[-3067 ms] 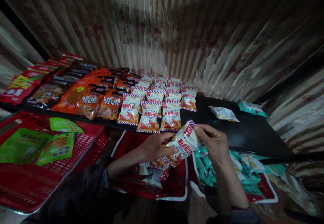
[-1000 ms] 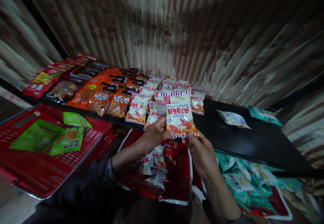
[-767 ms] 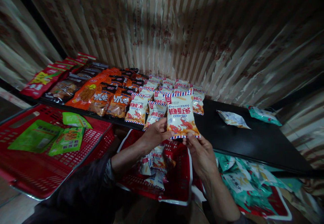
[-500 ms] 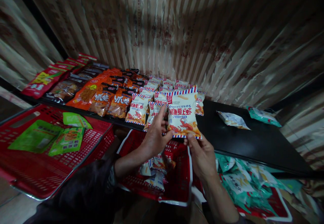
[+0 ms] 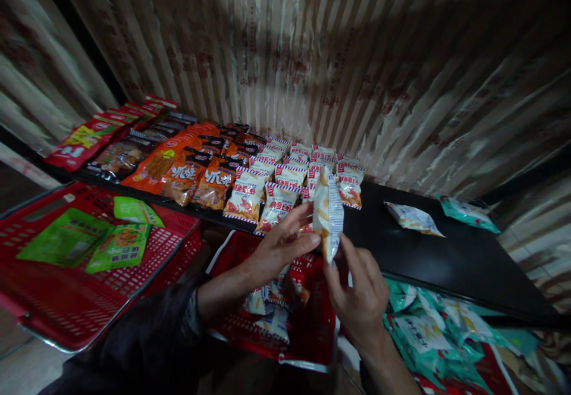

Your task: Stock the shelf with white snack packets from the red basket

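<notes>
A white snack bag [image 5: 329,213] with a striped end seal is up in front of the shelf, turned nearly edge-on. My right hand [image 5: 359,294] pinches its lower end between thumb and fingers. At the bag's left side, the thumb of my left hand [image 5: 283,243] presses on the edge, with the fingertips partly hidden near it. Behind stand rows of matching white snack bags [image 5: 279,201] on the black shelf [image 5: 414,258]. Below my hands, a red basket [image 5: 312,353] contains several more of these bags.
Orange snack bags [image 5: 212,184] and red bags [image 5: 82,142] line the shelf's left part. A white bag [image 5: 413,216] and a teal bag [image 5: 468,213] lie toward the right. Another red basket [image 5: 102,317] has green packets; teal bags [image 5: 437,341] are heaped at lower right.
The held snack bag has turned from facing me to nearly edge-on. My right hand has turned with it, and my left hand has shifted slightly right along its side.
</notes>
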Available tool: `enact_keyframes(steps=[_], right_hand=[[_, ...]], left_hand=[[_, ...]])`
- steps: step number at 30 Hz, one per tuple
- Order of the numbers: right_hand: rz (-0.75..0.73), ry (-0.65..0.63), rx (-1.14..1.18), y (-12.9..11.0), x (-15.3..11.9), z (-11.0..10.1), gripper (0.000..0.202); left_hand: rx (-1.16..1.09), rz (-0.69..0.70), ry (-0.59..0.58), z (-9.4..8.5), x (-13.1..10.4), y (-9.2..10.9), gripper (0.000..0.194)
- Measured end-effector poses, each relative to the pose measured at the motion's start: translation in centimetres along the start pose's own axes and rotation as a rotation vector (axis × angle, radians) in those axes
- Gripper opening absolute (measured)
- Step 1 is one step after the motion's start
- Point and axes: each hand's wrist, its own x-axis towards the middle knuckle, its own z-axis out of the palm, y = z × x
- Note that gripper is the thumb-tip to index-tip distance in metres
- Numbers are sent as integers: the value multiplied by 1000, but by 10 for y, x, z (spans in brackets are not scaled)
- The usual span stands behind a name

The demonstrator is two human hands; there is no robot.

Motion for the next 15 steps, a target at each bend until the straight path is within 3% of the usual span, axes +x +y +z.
enact_keyframes(steps=[3,6,10,13,15], right_hand=[[-101,-28,-68,-3,-1,1,59],[-123,-82,-112,-7,-4,6,55],[-122,-168,-8,-13,-9,11,47],[-78,-137,141,-13,-8,9,45],[51,-68,213,-9,-6,6,42]], left_hand=[[-84,1,8,1,2,0,52],[-128,-34,93,2,4,-3,45],[-145,-86,203,1,6,-5,46],[-141,-109,235,0,6,-4,47],[-136,-143,232,-1,5,-4,47]])
